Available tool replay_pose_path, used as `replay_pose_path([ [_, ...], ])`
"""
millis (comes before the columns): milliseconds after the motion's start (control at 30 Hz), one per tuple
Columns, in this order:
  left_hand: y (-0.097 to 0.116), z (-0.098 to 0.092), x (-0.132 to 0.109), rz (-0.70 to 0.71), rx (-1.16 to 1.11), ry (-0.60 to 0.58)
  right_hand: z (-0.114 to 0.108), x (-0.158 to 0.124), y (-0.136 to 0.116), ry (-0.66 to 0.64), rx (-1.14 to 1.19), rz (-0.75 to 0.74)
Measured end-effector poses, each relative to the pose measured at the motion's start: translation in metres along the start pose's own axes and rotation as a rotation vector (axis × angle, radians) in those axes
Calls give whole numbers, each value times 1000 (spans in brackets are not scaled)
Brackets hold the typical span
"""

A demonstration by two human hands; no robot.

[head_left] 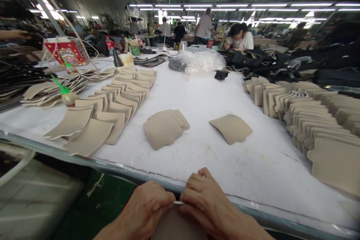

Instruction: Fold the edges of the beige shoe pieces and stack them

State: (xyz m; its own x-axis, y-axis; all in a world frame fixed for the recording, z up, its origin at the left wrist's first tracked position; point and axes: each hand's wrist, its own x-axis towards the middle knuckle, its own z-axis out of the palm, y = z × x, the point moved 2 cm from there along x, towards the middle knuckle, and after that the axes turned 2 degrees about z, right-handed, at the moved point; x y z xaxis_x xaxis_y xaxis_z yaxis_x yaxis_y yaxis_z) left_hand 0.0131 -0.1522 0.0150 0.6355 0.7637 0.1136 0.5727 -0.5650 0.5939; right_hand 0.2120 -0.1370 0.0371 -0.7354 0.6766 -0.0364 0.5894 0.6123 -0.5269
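Observation:
Just in front of the table's near edge, my left hand (150, 204) and my right hand (204, 198) pinch the upper edge of a beige panel (178, 227). Its lower part runs out of view at the bottom. Both hands are closed, thumbs and fingers close together at the panel's pale rim. Beyond them on the white tabletop (194, 157) lie a few overlapping beige panels (163, 129). To their right is a single curved beige panel (231, 128) with a small notched tab.
Overlapping rows of beige panels (120, 101) fill the left side. More stand packed in rows (306, 120) at right. A glue bottle with a green nozzle (69, 97) stands left. Clear plastic bags (197, 60) and black bags (295, 60) lie farther back. A person (243, 39) sits beyond.

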Motion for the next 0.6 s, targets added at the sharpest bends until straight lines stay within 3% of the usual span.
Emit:
replay_pose_path([
  [333,-7,-3,-6,-67,-64,11,-4,-16,22,61,-119,-55],
  [467,3,-3,7,-70,12,-54,4,-16,24,86,-108,-90],
  [600,16,7,27,45,164,-91,10,-12,23,73,-129,-104],
])
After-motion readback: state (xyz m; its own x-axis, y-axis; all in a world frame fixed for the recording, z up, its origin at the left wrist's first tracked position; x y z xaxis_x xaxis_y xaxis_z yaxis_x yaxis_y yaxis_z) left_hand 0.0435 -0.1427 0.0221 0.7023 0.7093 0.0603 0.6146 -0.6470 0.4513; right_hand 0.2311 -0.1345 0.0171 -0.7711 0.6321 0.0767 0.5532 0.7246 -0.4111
